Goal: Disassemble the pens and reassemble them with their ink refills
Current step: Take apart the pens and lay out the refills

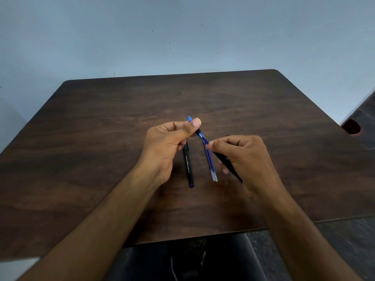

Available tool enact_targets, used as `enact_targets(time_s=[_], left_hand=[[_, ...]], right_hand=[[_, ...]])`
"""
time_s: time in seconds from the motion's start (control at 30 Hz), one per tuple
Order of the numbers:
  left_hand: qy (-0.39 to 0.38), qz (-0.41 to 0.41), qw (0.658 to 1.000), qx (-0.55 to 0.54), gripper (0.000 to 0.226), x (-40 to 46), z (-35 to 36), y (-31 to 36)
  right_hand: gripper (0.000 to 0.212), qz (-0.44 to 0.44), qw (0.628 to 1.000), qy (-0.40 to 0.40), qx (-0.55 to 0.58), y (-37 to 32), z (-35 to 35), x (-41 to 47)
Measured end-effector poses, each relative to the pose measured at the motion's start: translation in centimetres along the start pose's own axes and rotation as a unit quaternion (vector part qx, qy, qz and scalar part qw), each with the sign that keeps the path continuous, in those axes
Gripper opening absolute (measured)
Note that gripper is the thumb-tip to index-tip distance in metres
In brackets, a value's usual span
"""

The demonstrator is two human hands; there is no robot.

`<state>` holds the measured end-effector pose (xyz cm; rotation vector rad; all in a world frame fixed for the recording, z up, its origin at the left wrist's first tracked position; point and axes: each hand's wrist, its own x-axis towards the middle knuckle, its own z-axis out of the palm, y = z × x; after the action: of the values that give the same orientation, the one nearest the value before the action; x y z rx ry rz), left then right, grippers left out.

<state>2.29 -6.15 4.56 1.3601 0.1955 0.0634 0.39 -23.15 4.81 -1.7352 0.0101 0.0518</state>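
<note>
My left hand (168, 142) pinches a short pen section (199, 133), black with blue ends, between thumb and fingers above the table. Two thin blue ink refills (211, 165) with clear lower ends run down from that section, side by side. My right hand (243, 157) nips their upper part with thumb and forefinger. It also holds a black pen barrel (227, 163) against the palm, pointing down and right. A second black barrel (188, 169), printed "Octane Gel" with a blue end, runs from under my left fingers towards me. I cannot tell whether it rests on the table.
The dark wooden table (101, 149) backs onto a pale blue wall. A dark object with a red opening (352, 126) sits past the table's right edge. My legs show below the near edge.
</note>
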Motion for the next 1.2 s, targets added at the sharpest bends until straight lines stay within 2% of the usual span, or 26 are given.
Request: enact_targets(time_s=[0.2, 0.33, 0.43, 0.53, 0.7, 0.83, 1.03, 1.2], left_hand=[[0.011, 0.006, 1.000, 0.028, 0.042, 1.7, 1.1, 0.7], [-0.013, -0.018, 0.991, 0.131, 0.035, 2.4, 2.0, 0.5], [-0.038, -0.024, 0.972, 0.231, 0.029, 2.3, 3.2, 0.2], [-0.060, -0.031, 0.930, 0.360, 0.030, 2.1, 4.7, -0.2], [-0.093, -0.063, 0.824, 0.555, 0.041, 2.8, 8.2, 0.0], [-0.104, -0.060, 0.753, 0.647, 0.048, 4.2, 9.8, -0.9], [-0.063, -0.025, 0.732, 0.678, 0.054, 5.2, 10.1, -2.3], [-0.065, -0.066, 0.705, 0.704, 0.059, 5.1, 10.7, -1.8]], right_hand=[[0.015, 0.006, 0.998, 0.044, -0.036, 0.3, -1.6, -0.3], [0.017, 0.018, 0.996, 0.083, -0.039, 0.2, -3.1, -0.6], [0.021, 0.028, 0.994, 0.110, -0.001, 0.1, -4.1, -0.6], [0.022, 0.023, 0.991, 0.131, -0.017, 0.1, -5.0, -0.5], [0.022, 0.021, 0.990, 0.142, -0.014, 0.5, -5.8, -0.1], [0.023, 0.020, 0.989, 0.146, -0.008, 0.8, -6.0, -0.1], [0.023, 0.025, 0.989, 0.147, -0.003, 0.9, -6.3, -0.2], [0.025, 0.022, 0.989, 0.143, -0.002, 1.0, -6.2, -0.2]])
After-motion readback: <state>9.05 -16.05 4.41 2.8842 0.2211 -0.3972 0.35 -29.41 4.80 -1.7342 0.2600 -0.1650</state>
